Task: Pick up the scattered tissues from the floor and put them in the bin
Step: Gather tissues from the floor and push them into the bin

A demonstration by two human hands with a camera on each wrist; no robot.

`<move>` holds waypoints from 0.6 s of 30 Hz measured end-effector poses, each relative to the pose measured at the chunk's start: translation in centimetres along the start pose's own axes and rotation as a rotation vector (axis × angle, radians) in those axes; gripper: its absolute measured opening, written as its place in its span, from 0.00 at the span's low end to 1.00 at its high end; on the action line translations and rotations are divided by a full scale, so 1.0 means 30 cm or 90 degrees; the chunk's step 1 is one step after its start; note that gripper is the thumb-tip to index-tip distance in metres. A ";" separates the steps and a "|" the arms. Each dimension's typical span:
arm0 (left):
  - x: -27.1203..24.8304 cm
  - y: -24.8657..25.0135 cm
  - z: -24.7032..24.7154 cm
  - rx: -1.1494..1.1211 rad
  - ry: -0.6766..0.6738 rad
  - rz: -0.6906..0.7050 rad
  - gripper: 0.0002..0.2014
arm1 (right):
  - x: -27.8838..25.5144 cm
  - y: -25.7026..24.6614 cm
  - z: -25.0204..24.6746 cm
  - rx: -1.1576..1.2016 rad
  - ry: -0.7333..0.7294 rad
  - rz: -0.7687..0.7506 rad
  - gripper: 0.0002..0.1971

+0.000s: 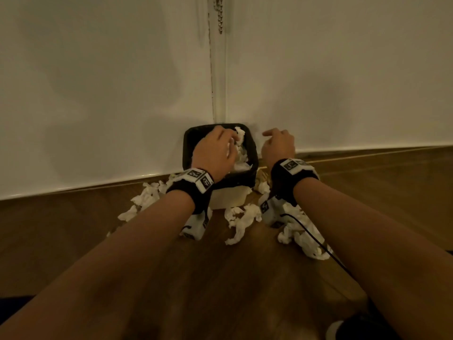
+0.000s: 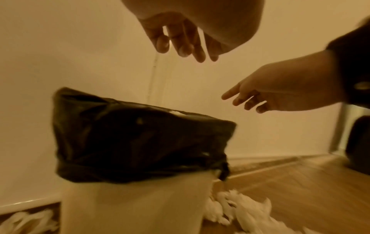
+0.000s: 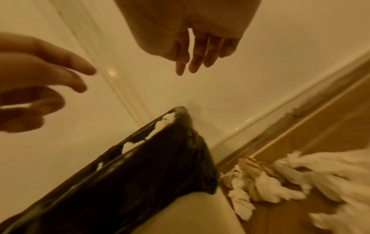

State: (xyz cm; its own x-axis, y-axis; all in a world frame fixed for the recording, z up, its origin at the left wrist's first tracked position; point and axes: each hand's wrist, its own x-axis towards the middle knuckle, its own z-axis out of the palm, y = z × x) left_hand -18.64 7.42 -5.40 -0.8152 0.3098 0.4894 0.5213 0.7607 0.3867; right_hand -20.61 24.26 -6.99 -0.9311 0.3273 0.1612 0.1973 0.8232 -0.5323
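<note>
Currently left hand (image 1: pixel 213 153) over the bin (image 1: pixel 188 148), fingers loose and spread, holding nothing. Right hand (image 1: pixel 278 146) just beside the bin, fingers relaxed, empty too. Some tissues in the bin (image 1: pixel 241 153); scattered tissues (image 1: pixel 241 220) remain on the floor (image 1: pixel 220 278) around its base.

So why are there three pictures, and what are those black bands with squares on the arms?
One person took all three. The big picture comes from a camera on their head; the other two come from small cameras strapped to each wrist by those bands, looking along the fingers. The left hand is over the bin, which has a black bag and tissues inside. The right hand hangs beside it. Both hands look empty, fingers loose. Crumpled white tissues still lie on the wooden floor around the bin.
</note>
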 end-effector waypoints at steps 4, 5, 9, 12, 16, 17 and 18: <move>-0.103 0.110 0.087 -0.005 -0.118 0.049 0.09 | -0.043 0.143 -0.038 0.023 -0.035 0.097 0.15; -0.137 0.123 0.120 0.004 -0.159 0.036 0.10 | -0.060 0.173 -0.039 0.023 -0.052 0.102 0.15; -0.264 0.111 0.260 0.016 -0.349 -0.022 0.11 | -0.121 0.257 -0.012 -0.018 -0.139 0.080 0.14; -0.325 0.069 0.345 0.057 -0.505 -0.061 0.15 | -0.159 0.292 0.036 -0.031 -0.240 0.105 0.13; -0.369 -0.006 0.447 0.164 -0.656 -0.059 0.29 | -0.209 0.337 0.123 -0.127 -0.407 0.086 0.23; -0.377 -0.024 0.474 0.177 -0.671 -0.060 0.31 | -0.219 0.347 0.139 -0.136 -0.419 0.083 0.22; -0.384 -0.040 0.499 0.188 -0.684 -0.064 0.34 | -0.227 0.359 0.154 -0.140 -0.426 0.084 0.22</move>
State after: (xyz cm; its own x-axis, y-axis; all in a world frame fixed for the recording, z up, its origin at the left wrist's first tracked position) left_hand -13.65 11.47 -23.22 -0.7189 0.4627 -0.5187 0.4767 0.8713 0.1165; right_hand -13.58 28.76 -17.68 -0.8700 0.1340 -0.4744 0.3129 0.8937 -0.3214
